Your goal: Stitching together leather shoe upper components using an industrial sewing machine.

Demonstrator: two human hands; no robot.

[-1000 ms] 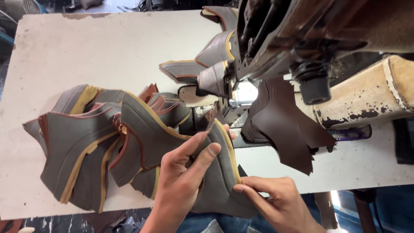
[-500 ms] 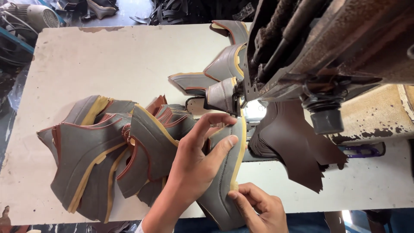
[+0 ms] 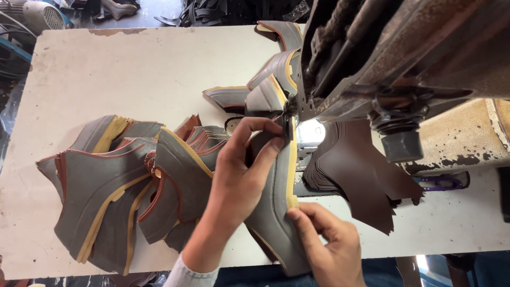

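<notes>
A grey leather shoe-upper piece [image 3: 273, 212] with a tan edge strip lies lengthwise under the head of a sewing machine [image 3: 372, 58]. My left hand [image 3: 241, 170] presses flat on its upper part, fingertips close to the needle area [image 3: 289, 119]. My right hand [image 3: 326, 244] pinches the tan edge of the same piece near the table's front edge. The far end of the piece runs under the machine head, where it is partly hidden.
A fanned pile of grey and tan pieces [image 3: 117, 186] lies to the left on the white table [image 3: 133, 69]. Dark brown leather pieces [image 3: 361, 180] are stacked to the right of the needle. Sewn pieces [image 3: 265, 85] trail behind the machine. A beige motor housing [image 3: 467, 133] sits at right.
Both hands have slid the grey piece away from me toward the needle. My left hand has moved up to the machine's foot, and my right hand now pinches the tan edge.
</notes>
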